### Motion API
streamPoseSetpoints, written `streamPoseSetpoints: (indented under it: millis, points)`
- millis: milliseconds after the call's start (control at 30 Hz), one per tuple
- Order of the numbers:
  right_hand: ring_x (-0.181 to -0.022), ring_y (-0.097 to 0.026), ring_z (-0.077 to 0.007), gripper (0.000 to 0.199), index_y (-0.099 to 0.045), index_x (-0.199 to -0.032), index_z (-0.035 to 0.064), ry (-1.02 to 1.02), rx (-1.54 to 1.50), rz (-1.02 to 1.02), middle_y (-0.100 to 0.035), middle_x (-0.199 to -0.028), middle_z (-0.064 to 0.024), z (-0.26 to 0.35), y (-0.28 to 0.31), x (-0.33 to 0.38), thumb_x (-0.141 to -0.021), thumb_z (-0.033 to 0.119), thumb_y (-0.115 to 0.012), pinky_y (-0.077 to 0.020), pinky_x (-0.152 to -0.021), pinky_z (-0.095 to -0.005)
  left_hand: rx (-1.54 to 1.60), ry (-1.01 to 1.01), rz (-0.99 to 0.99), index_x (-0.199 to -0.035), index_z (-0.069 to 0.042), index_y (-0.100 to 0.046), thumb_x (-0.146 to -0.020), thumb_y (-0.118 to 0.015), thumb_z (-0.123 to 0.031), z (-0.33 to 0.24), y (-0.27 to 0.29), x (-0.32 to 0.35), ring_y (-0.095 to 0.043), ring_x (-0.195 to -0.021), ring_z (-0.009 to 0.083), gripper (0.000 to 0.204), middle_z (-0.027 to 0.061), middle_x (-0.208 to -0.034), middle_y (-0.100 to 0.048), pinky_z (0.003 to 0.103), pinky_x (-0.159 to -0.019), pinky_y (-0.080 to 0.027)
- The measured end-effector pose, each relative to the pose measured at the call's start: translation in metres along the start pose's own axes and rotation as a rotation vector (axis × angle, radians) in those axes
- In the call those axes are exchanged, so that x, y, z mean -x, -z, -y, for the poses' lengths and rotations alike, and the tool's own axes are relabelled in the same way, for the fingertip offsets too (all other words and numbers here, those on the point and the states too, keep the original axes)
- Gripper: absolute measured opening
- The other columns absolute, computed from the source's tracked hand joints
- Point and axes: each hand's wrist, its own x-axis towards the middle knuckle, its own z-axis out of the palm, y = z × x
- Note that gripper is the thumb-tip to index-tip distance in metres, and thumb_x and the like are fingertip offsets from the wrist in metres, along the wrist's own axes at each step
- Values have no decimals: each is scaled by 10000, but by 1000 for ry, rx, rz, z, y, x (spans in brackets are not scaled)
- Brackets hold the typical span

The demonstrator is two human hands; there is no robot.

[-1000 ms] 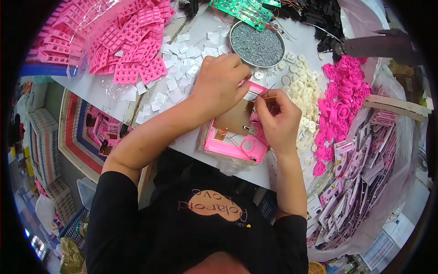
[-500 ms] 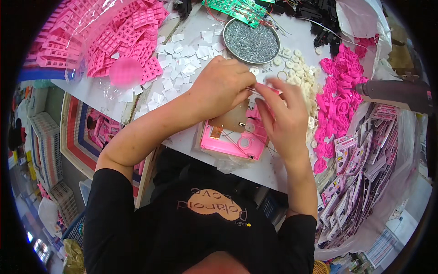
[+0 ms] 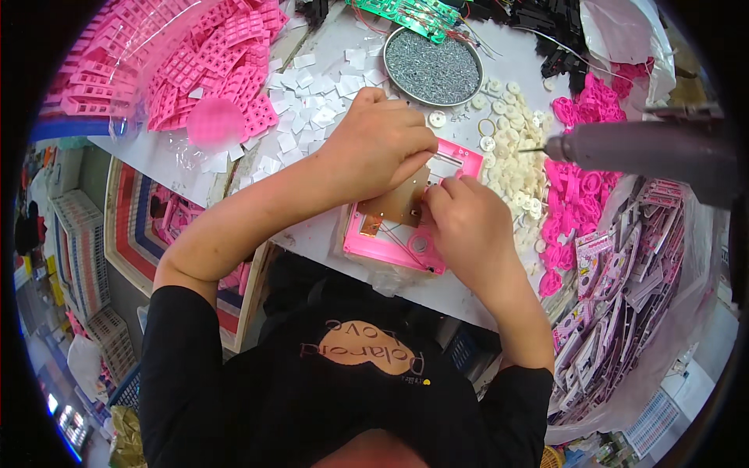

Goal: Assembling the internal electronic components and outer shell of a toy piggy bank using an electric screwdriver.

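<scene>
A pink plastic housing (image 3: 380, 248) lies in front of me with a brown circuit board (image 3: 388, 206) and thin wires inside. My left hand (image 3: 382, 144) reaches over the housing's upper left part. Its fingers are pinched together above the board; whatever lies between them is hidden. Close by on the right, my right hand (image 3: 472, 226) is bent over the housing's right side. Its thumb and fingertips press together beside the board's edge, and I cannot make out what they hold.
A dark electric screwdriver (image 3: 624, 150) juts in from the right. Beyond the housing stand a round tin of screws (image 3: 434, 69) and green circuit boards (image 3: 409, 15). Around them lie white paper squares (image 3: 316, 109), cream discs (image 3: 511, 117), pink loops (image 3: 573, 195) and pink keypads (image 3: 211, 58).
My right hand has come down from beside the left fingertips to the board's right edge, its fingers now curled in. The screwdriver reaches farther left. My left hand has hardly moved.
</scene>
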Motion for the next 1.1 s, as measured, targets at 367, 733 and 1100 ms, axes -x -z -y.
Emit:
streamPoseSetpoints:
  millis: [367, 733, 1100]
  points:
    - [-753, -626, -274, 122, -673, -890, 73, -187, -133, -210, -645, -806, -80, 11, -13, 18, -808, 88, -762, -507, -643, -394, -399, -237, 817, -882, -169, -766, -809, -695, -218, -29, 15, -64, -684, -927, 203, 113, 17, -955, -701, 404, -919, -421]
    - [-774, -580, -292, 117, -676, -905, 58, -257, -203, -308, -583, -839, -97, 9, -16, 23, -819, 88, -750, -491, -658, -408, -204, -241, 955, -719, -48, -727, -678, -751, -171, -40, 8, -76, -702, -674, 308, 132, 148, -725, -696, 427, -587, -532]
    - [-772, -604, -308, 114, -675, -918, 42, -274, -209, -146, -608, -799, -116, 0, -1, 12, -827, 91, -723, -499, -667, -428, -138, -76, 862, -792, -24, -741, -690, -759, -116, -34, 0, -87, -720, -760, 340, 139, 184, -815, -721, 439, -609, -585]
